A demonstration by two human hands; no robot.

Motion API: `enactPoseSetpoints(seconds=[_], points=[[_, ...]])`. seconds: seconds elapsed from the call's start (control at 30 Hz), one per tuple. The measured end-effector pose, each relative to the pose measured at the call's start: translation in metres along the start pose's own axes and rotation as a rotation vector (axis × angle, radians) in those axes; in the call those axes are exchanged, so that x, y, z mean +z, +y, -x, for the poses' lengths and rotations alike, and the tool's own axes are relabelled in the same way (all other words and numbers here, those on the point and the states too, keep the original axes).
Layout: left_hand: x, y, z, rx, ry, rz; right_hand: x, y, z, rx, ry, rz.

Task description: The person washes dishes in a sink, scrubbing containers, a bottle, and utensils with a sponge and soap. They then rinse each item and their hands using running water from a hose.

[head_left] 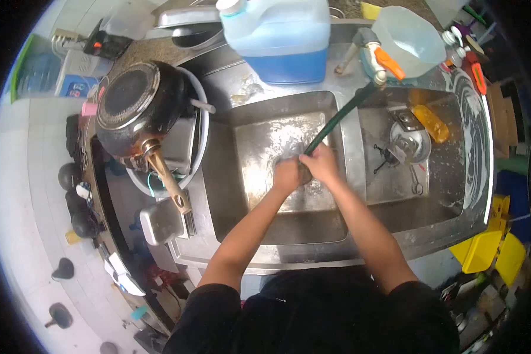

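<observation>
- At the clock's centre, over the left basin [277,229]: left hand [287,176] and right hand [321,163], near each other, low in the wet basin.
- Right fingers wrapped round the green hose [343,115] near its lower end. Left fingers curled just beside it; can't tell what they pinch, contact hidden.
- Hose runs from hands up to the orange-handled tap [388,63], 1 o'clock.
- 12 o'clock: jug of blue liquid [284,44] behind the basin.
- Toward 3 o'clock: right basin [407,215] with wrench-like tool [417,186] and orange bottle-like item [432,124].
- 10 o'clock: scorched pot [130,97] bottom-up over a grey tub [204,127]; metal tin [161,223] at 8.
- Risks, judged: hard tug could pop hose off tap; loose wet grip could let its end whip, spraying over the rim. Left elbow swinging toward 9 could catch the pot handle, tipping the stack.
</observation>
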State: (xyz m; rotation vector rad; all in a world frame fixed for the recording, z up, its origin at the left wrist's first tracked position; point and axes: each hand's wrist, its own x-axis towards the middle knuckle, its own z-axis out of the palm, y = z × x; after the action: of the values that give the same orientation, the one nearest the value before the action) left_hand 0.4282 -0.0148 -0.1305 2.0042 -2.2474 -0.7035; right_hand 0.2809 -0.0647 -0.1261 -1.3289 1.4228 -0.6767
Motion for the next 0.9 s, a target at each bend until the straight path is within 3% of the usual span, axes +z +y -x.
enactPoseSetpoints(seconds=[0.07, 0.1, 0.2, 0.23, 0.33, 0.37, 0.47, 0.5, 0.53, 0.63, 0.7, 0.77, 0.83, 0.9], points=[[0.011, -0.016, -0.012, -0.013, 0.128, 0.127, 0.008, 0.003, 0.018, 0.001, -0.059, -0.164], [0.025, -0.038, -0.021, -0.506, -0.152, 0.552, 0.004, -0.009, 0.023, 0.091, -0.099, -0.171], [0.085, -0.083, -0.002, -1.027, -0.079, 1.468, -0.009, -0.041, 0.021, 0.289, -0.11, -0.375], [0.069, -0.074, 0.014, -0.979, -0.129, 1.743, -0.011, -0.04, 0.015, 0.274, -0.099, -0.274], [0.041, -0.053, 0.031, -0.97, -0.07, 1.975, -0.006, -0.001, -0.002, 0.043, 0.039, -0.046], [0.049, -0.061, 0.028, -1.048, -0.029, 1.808, -0.006, 0.003, -0.003, 0.064, 0.021, -0.046], [0.031, -0.031, 0.008, -0.677, -0.015, 1.29, -0.013, -0.043, 0.013, 0.234, -0.206, -0.264], [0.035, -0.029, 0.006, -0.252, 0.165, 0.808, -0.008, -0.046, 0.017, 0.204, -0.19, -0.384], [0.029, -0.031, 0.001, -0.135, 0.025, 0.757, -0.006, -0.046, 0.016, 0.21, -0.208, -0.325], [0.006, -0.013, -0.012, 0.008, -0.087, 0.41, -0.019, -0.048, 0.004, 0.26, -0.225, -0.101], [-0.004, -0.009, -0.014, 0.131, -0.164, 0.313, -0.008, -0.014, -0.025, 0.127, -0.089, 0.031], [-0.029, 0.006, -0.006, 0.107, -0.283, 0.127, -0.001, 0.006, -0.045, -0.058, 0.043, 0.103], [-0.025, 0.004, 0.002, 0.17, -0.338, -0.036, -0.002, 0.004, -0.037, 0.011, -0.035, 0.061], [-0.02, -0.001, 0.006, 0.256, -0.252, -0.083, -0.01, -0.015, -0.006, 0.087, -0.105, 0.028]])
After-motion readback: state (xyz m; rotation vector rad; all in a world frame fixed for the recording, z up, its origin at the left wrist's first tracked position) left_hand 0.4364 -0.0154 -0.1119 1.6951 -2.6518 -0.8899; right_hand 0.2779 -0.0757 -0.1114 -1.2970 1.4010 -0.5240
